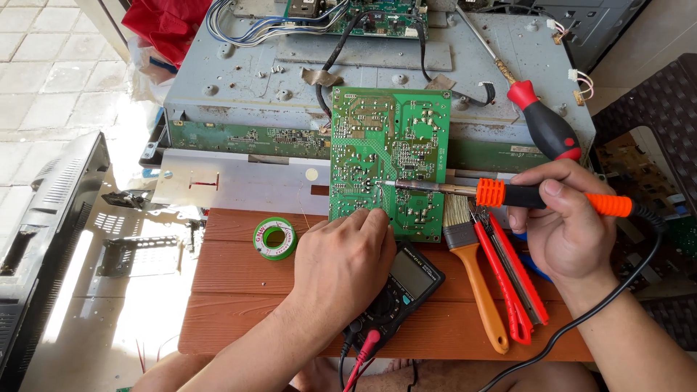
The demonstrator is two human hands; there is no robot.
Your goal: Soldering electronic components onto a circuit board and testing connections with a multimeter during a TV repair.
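The right hand [570, 225] grips a soldering iron [508, 193], tip on the green board [388, 156], while the left hand's [341, 265] fingers pinch solder wire [380, 194] beside the tip.

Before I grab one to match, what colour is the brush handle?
Orange, seen in the head view: the brush lies beside the right hand.
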